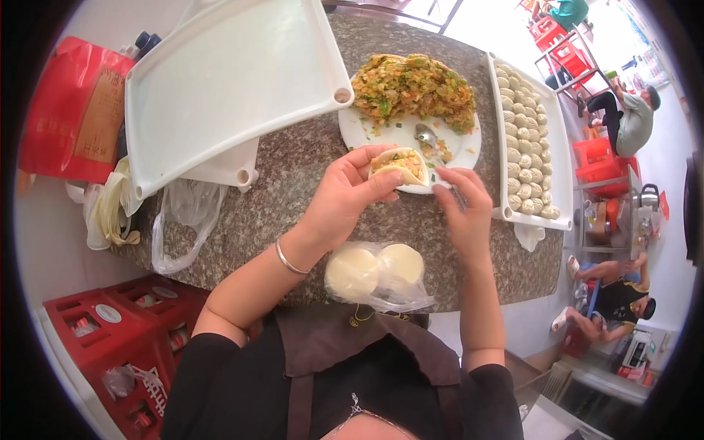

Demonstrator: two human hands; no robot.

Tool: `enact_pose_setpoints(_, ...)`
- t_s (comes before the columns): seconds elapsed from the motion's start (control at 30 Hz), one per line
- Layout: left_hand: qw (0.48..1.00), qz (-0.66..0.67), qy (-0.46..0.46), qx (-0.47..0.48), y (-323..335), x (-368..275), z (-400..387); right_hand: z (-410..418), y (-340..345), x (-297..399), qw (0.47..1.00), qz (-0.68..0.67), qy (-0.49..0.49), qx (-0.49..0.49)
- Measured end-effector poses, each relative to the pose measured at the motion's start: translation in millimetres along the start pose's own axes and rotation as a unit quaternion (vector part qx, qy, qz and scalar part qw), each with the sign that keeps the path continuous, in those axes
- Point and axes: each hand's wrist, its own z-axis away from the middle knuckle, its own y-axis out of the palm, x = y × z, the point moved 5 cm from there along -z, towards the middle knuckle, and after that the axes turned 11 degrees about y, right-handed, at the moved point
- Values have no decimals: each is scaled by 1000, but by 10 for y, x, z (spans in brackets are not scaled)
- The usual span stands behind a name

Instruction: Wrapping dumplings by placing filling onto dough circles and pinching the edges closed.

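My left hand (344,195) holds a round dough wrapper (419,171), folded up around a chopped filling (397,161). Beside it, at the near rim of a white plate (352,129), my right hand (467,203) has its fingers around the handle of a metal spoon (425,133); the hand is slightly blurred. The spoon's bowl rests on the plate. A large mound of orange and green chopped filling (415,91) covers the plate's far part. Closer to me, two stacks of round dough wrappers (352,270) lie in a clear plastic bag (404,294).
Pleated dumplings (520,132) fill rows in a white tray (561,192) at right. White plastic trays (231,82) are stacked at left, near a plastic bag (190,209) and a red bag (66,110). Red crates (110,324) stand below the stone counter (297,148). People (621,297) sit further right.
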Motion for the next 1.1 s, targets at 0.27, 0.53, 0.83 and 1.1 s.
enact_pose_setpoints(0.27, 984, -119, 127, 25, 45, -51, 35, 12, 203, 82, 927, -355, 103, 69)
enact_pose_setpoints(0.53, 922, -291, 243, 73, 5, -123, 91, -107, 238, 137, 893, -393, 159, 152)
enact_pose_setpoints(0.83, 956, -208, 203, -37, -106, -126, 72, -157, 232, 385, 985, -140, -81, 62)
enact_pose_setpoints(1.1, 939, -246, 238, 23, -68, -172, 87, -238, 253, 258, 947, -229, 130, 186)
